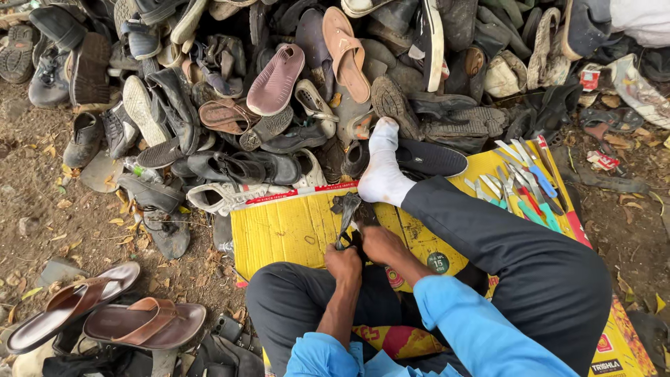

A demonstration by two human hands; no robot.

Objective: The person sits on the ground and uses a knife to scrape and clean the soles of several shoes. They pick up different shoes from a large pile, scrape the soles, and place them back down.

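**On the yellow cardboard: both hands gripping a dark shoe piece**

Over the yellow cardboard sheet (293,230), left hand (343,264) is clenched on the lower end of the dark shoe piece (347,213); right hand (380,243) grasps it just beside. The piece sticks up past the fingers, toward the white-socked foot (382,171). My read: keep both grips close and steady. Knives (523,188) lie well apart, right.

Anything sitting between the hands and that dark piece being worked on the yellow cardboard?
Nothing visible. The left hand and right hand both grip the dark piece directly, over the yellow cardboard.
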